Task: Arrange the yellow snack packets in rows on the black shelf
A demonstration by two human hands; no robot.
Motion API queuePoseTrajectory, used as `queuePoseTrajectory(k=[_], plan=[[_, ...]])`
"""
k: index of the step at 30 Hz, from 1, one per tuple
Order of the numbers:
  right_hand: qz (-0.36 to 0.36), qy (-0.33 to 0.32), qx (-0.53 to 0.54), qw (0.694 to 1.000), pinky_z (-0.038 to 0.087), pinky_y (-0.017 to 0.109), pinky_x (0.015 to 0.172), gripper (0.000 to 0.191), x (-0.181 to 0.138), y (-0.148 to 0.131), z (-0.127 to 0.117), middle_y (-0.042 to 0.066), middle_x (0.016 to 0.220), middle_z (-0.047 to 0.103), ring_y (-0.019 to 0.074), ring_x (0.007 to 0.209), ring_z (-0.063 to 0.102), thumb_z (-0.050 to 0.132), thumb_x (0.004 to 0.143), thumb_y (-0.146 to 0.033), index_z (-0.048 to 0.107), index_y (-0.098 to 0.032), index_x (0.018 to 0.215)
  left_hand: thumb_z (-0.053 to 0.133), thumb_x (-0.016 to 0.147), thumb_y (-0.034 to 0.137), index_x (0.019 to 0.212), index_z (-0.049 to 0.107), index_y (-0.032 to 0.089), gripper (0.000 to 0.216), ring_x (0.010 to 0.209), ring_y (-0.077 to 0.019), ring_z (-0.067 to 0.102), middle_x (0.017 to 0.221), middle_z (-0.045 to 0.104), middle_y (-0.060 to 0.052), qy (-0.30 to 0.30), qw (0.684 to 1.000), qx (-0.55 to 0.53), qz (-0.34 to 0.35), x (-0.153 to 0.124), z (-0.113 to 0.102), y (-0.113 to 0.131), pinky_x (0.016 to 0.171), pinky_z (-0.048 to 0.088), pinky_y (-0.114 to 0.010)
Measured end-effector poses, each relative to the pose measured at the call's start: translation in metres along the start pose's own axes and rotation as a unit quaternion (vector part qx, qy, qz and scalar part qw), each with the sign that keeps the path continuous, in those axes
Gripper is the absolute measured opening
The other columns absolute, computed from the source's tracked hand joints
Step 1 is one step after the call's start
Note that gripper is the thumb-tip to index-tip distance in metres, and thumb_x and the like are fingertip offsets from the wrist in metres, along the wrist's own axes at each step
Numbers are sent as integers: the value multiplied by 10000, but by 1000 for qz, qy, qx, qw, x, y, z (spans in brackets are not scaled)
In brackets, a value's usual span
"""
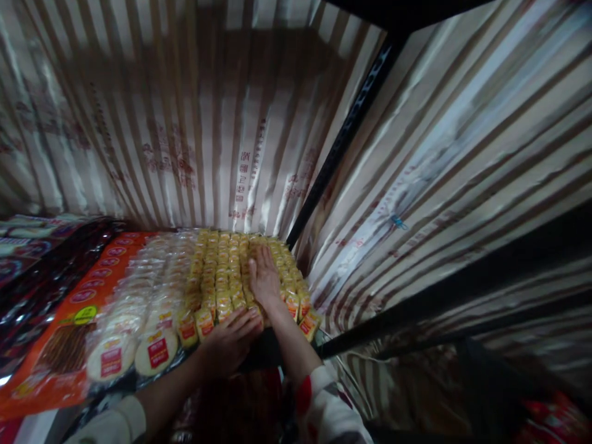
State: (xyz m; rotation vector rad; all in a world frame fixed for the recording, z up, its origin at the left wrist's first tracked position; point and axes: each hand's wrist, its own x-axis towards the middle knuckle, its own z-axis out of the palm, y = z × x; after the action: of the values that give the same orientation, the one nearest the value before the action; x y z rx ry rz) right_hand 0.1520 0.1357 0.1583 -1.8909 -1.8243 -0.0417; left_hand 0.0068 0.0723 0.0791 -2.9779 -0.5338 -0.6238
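Observation:
Rows of small yellow wrapped snack packets point(222, 277) with red labels stand on a shelf in front of me. My right hand point(265, 276) lies flat on top of the rows, fingers stretched out and pointing away from me. At the front edge, my left hand point(235, 333) rests against the nearest packets with its fingers extended to the right; its thumb is hidden. Just right of my right forearm, one front packet point(309, 324) sits tilted at the corner.
To the left stand rows of round white wrapped crackers point(156, 353), an orange snack bag point(76, 333) and dark glossy packages point(50, 271). A black shelf post point(342, 145) rises behind the right corner. Striped printed sheeting point(208, 117) covers the back and right side.

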Motion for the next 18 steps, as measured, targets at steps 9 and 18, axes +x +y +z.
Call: queuePoseTrajectory(k=[9, 18], plan=[[95, 177, 104, 974, 408, 413, 933, 345, -153, 49, -31, 127, 1038, 594, 219, 1031, 527, 287, 917, -299, 567, -159, 1061, 434, 864, 300, 1352, 362, 206, 502, 1345, -231, 242, 1436, 352, -59, -16, 999, 52, -4, -3, 4, 2, 1110, 126, -433], [104, 158, 118, 975, 470, 447, 887, 299, -256, 74, -27, 125, 1036, 624, 237, 1023, 564, 350, 906, -330, 595, -197, 1013, 443, 789, 121, 1344, 369, 192, 564, 1368, -281, 157, 1464, 290, -71, -44, 997, 60, 18, -4, -10, 8, 1073, 244, -453]])
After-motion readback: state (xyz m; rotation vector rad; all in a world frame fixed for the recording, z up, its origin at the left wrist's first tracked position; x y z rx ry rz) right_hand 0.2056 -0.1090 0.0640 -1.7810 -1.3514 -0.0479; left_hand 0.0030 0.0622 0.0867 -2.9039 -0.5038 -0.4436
